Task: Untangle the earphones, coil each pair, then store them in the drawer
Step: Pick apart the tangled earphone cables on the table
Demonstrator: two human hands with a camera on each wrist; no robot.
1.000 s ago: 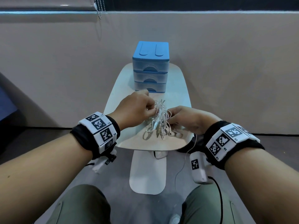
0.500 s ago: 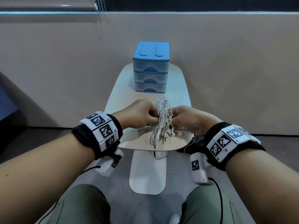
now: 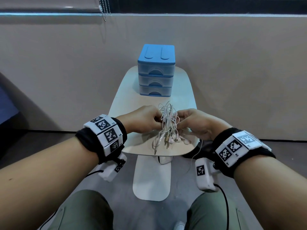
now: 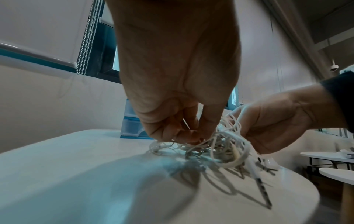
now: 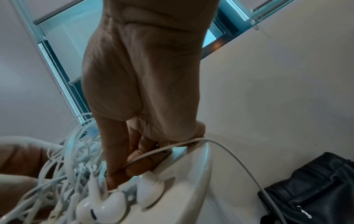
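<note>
A tangled bundle of white earphones (image 3: pixel 167 123) hangs between my two hands above the near end of the small white table (image 3: pixel 126 103). My left hand (image 3: pixel 146 119) pinches cords on the bundle's left side (image 4: pixel 193 136). My right hand (image 3: pixel 191 121) pinches cords on its right; one cord (image 5: pixel 191 142) runs through its fingers and drops over the table's right edge (image 3: pixel 195 155). Earbuds (image 3: pixel 177 139) and jack plugs (image 3: pixel 155 151) dangle onto the tabletop; the earbuds (image 5: pixel 107 206) lie beside my right fingers. The blue three-drawer unit (image 3: pixel 156 70) stands at the far end, all drawers closed.
The table is narrow, with floor on both sides and a wall close behind the drawer unit. A black bag (image 5: pixel 310 189) lies on the floor to the right of the table. My knees (image 3: pixel 86 209) are under its near edge. More tables (image 4: pixel 329 157) stand off to the right.
Both hands have lifted the bundle off the tabletop and drawn close together around it; its loops now stand up between the hands, with plugs and earbuds trailing below.
</note>
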